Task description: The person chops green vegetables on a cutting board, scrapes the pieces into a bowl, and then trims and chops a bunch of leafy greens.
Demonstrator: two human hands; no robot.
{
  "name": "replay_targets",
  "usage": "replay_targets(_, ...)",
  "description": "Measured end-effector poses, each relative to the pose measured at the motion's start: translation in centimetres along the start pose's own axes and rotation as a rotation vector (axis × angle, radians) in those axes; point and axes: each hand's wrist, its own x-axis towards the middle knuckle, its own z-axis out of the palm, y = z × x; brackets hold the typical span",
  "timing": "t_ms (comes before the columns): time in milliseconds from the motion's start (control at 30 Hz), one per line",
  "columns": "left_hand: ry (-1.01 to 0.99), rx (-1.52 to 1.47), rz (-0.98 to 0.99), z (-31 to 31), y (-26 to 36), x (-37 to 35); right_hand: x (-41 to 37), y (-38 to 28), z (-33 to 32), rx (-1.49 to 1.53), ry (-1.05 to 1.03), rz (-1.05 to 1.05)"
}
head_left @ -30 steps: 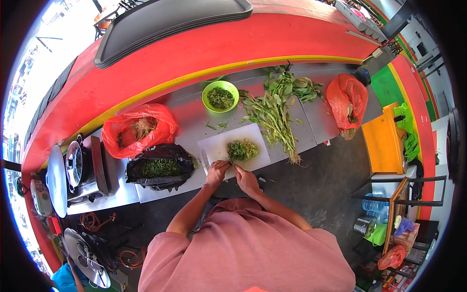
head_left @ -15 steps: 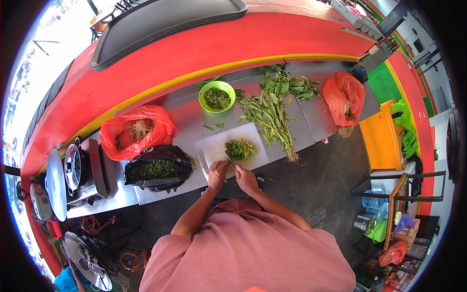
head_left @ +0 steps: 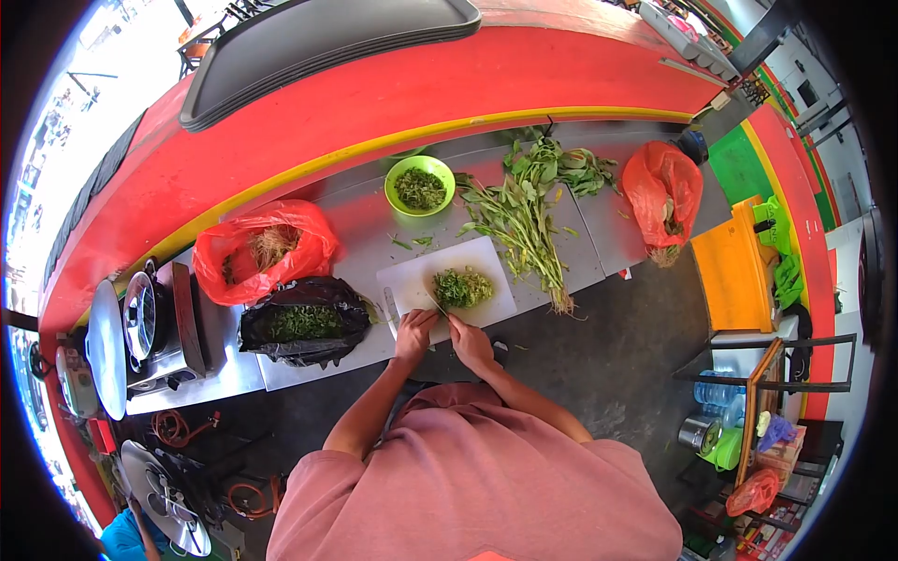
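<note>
My right hand (head_left: pixel 470 343) grips a knife (head_left: pixel 440 306), its thin blade slanting up and left over the white cutting board (head_left: pixel 398 280). Against the blade's tip lies a heap of chopped green leaves and stems (head_left: pixel 464 288). Beside the knife, my left hand (head_left: pixel 413 334) rests at the board's near edge with its fingers curled together; whether anything is in them is hidden. Long leafy greens with roots (head_left: pixel 526 224) lie just right of the board. Beyond it stands a lime-green bowl (head_left: pixel 394 199) of chopped greens.
Left of the board sit a black plastic bag (head_left: pixel 349 341) of cut greens and a red plastic bag (head_left: pixel 217 280) with roots. Another red bag (head_left: pixel 662 182) is at the counter's right end. A stove (head_left: pixel 178 323) stands far left, below a red wall (head_left: pixel 561 70) with stacked trays (head_left: pixel 327 47).
The camera view has shifted slightly. My hands stay at the board's near edge with the knife beside the chopped greens; the heap looks much the same.
</note>
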Motion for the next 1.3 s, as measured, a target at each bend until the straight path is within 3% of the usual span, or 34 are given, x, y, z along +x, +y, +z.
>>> replay_targets(200,-0.076,0.05,0.064,-0.3,-0.3,-0.3,-0.9,-0.1,-0.2,-0.018,0.027,0.0)
replay_targets(400,-0.038,0.044,0.041,-0.1,0.0,-0.2,0.7,-0.4,0.3,-0.068,0.08,-0.124)
replay_targets(600,0.032,-0.069,-0.065,0.5,0.5,-0.3,0.7,-0.8,-0.4,0.018,0.132,-0.08)
replay_targets(700,0.06,-0.085,-0.063,0.4,0.6,-0.1,0.0,-0.6,-0.6,0.022,0.059,-0.006)
replay_targets(1033,0.034,-0.016,-0.029,0.3,0.5,-0.2,0.5,-1.0,0.0,-0.126,-0.002,-0.063)
replay_targets(1300,0.015,0.0,0.043,-0.8,0.1,-0.5,-0.3,-0.8,-0.7,0.015,-0.007,-0.01)
